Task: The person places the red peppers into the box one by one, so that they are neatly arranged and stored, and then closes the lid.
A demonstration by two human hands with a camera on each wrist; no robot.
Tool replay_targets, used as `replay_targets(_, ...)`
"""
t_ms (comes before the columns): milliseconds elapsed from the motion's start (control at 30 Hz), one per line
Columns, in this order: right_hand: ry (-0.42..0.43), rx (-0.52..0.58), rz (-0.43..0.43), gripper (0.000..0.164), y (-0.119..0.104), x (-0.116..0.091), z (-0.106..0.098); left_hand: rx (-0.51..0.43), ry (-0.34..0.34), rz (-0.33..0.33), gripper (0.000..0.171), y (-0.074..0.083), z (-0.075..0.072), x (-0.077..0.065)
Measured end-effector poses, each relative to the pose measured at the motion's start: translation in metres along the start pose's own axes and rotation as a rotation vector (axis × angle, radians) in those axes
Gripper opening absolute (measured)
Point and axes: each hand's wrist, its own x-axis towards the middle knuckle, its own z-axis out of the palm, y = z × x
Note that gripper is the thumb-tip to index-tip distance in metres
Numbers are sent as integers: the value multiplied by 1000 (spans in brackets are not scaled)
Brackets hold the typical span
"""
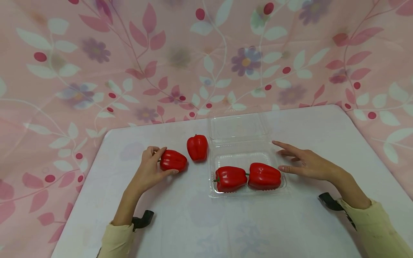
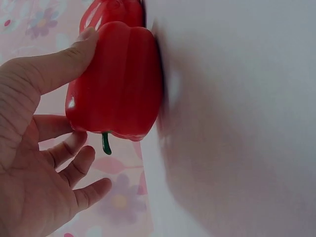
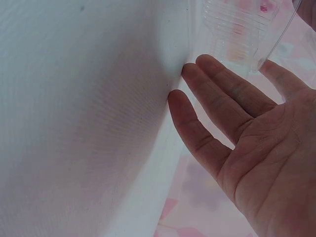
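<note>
My left hand (image 1: 150, 170) holds a red bell pepper (image 1: 173, 160) on the table between thumb and index finger. In the left wrist view the thumb lies on the near side of this pepper (image 2: 118, 84), its green stem faces the palm, and the other fingers are off it. Another red bell pepper (image 1: 197, 148) stands just beyond, beside the clear plastic container (image 1: 211, 191). Two more peppers lie in that container's front half: a left one (image 1: 231, 178) and a right one (image 1: 264, 176). At the container's right edge is my right hand (image 1: 308, 165), fingers loosely extended, holding nothing.
The container's clear lid (image 1: 238, 127) lies folded back toward the far table edge. A white cloth covers the table (image 1: 193, 225). Behind it hangs a pink floral curtain (image 1: 180, 53). Dark wrist mounts (image 1: 143, 219) sit on both forearms.
</note>
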Motion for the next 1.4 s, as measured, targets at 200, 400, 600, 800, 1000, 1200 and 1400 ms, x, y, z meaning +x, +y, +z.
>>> replay_targets(200, 1, -9, 7, 83, 2, 0, 0, -1, -25, -12, 77, 0, 0, -2)
replay_targets(400, 3, -11, 2, 83, 3, 0, 0, -27, -47, -55, 79, 0, 1, -2)
replay_targets(600, 0, 10, -2, 82, 1, 0, 0, -36, -40, -71, 80, 2, 2, -4)
replay_targets(800, -3, 6, -1, 82, 1, -1, 0, -29, -22, -65, 79, 7, -2, -6)
replay_targets(1000, -6, -4, 5, 82, 0, 0, 0, -36, 11, -53, 78, 17, -9, -7)
replay_targets(1200, -8, -2, 13, 82, -1, 0, -1, -41, 56, -38, 78, 28, -15, -9)
replay_targets(1400, -9, 1, 21, 82, -2, -1, -1, -65, 115, -16, 80, 37, -16, -9)
